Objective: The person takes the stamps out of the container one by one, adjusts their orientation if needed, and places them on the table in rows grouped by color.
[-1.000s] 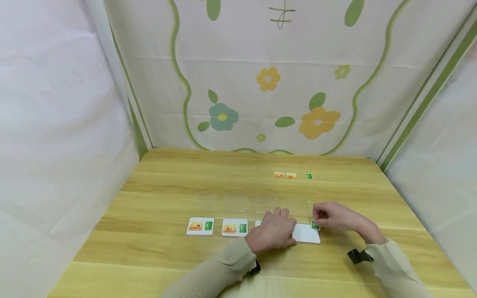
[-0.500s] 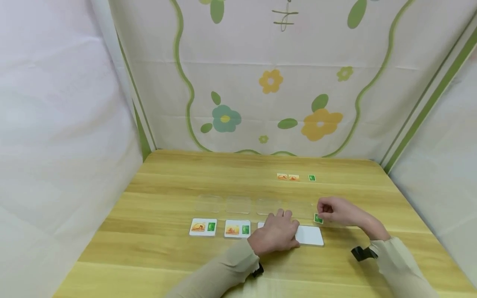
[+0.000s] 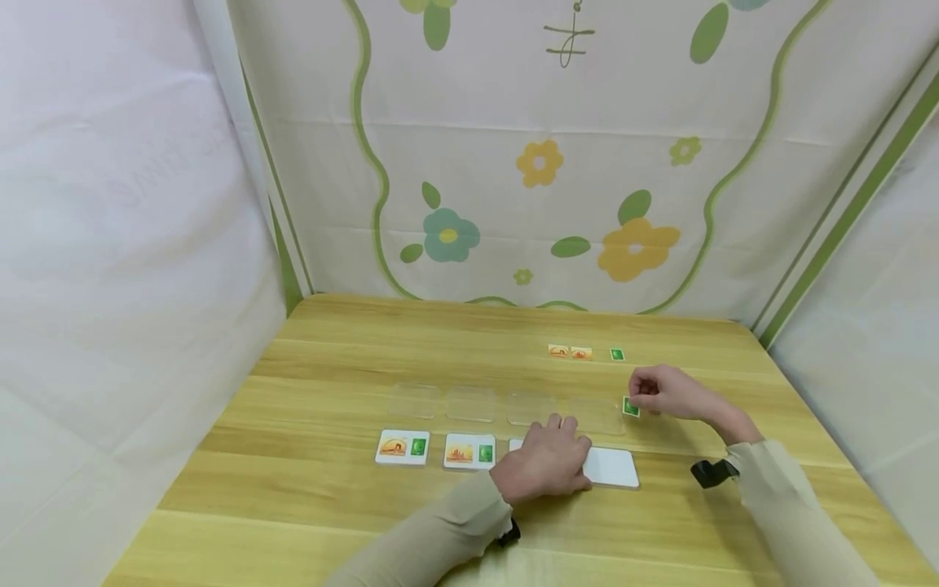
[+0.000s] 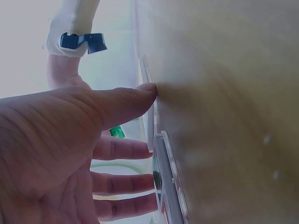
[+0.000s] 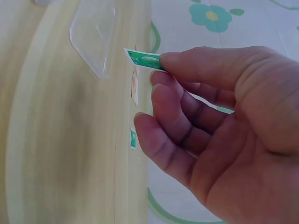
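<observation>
My right hand [image 3: 671, 392] pinches a small green stamp-like piece with a white border [image 3: 631, 407] between thumb and fingertips. In the right wrist view, this green piece [image 5: 143, 59] sticks out past the thumb tip, above the table. My left hand [image 3: 541, 461] rests over two white cards side by side, its fingers fairly straight. The right-hand card [image 3: 611, 468] shows a plain white face; the other card [image 3: 515, 444] is mostly hidden under the hand. Seen from the left wrist, the thumb [image 4: 133, 99] touches one card's edge and the fingertips meet the cards.
To the left lie two white cards with orange and green pictures, a left one [image 3: 402, 447] and a right one [image 3: 470, 452]. Several clear plastic pieces [image 3: 470, 403] form a row behind. Farther back are two orange pieces [image 3: 570, 352] and another green one [image 3: 617, 355].
My right hand has lifted the green piece off the right-hand card's corner and carried it back, away from me. The left hand has stayed on the cards. The head view has shifted slightly.
</observation>
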A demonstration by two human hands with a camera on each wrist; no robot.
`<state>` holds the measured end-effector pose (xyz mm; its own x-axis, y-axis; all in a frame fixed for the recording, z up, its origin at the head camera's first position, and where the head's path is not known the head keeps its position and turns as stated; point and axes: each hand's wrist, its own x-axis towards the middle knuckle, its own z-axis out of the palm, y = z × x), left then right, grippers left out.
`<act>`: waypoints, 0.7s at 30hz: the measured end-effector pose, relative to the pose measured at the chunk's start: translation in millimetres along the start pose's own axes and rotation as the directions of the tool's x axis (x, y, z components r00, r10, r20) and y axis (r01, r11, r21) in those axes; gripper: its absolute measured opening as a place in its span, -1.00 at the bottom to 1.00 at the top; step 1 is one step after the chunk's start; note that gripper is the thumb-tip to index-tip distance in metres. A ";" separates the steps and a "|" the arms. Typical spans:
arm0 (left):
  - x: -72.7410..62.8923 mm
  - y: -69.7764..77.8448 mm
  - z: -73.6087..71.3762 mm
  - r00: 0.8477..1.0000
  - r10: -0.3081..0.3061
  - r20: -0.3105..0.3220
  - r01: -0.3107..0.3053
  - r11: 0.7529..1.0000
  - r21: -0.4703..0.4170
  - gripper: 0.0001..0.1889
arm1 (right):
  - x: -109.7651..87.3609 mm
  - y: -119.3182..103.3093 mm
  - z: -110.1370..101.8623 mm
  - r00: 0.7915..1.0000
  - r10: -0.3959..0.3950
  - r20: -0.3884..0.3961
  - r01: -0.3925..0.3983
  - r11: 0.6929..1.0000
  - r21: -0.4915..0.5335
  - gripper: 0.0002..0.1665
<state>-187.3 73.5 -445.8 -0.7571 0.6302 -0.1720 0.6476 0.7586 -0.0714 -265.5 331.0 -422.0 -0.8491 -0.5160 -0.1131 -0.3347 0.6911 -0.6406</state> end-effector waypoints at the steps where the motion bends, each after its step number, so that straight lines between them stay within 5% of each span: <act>1: -0.1 0.0 0.0 1.000 0.001 0.002 -0.001 1.000 -0.006 -0.57 | 1.5 1.9 -1.2 1.000 0.015 -0.002 -0.014 1.000 0.008 -0.88; 12: -2.4 -2.5 0.3 1.000 -0.012 -0.010 0.012 1.000 0.000 -0.57 | 26.2 12.7 -16.4 0.998 0.055 0.015 -0.056 0.992 0.109 -0.83; 21: -1.5 -1.6 1.2 1.000 -0.008 -0.004 0.008 1.000 -0.009 -0.57 | 39.4 21.9 -26.9 0.994 0.112 0.005 -0.112 0.989 0.096 -0.83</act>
<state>-187.1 71.2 -446.5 -0.7625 0.6250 -0.1672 0.6410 0.7649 -0.0637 -317.3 339.5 -420.0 -0.8792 -0.4377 -0.1884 -0.1963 0.6929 -0.6938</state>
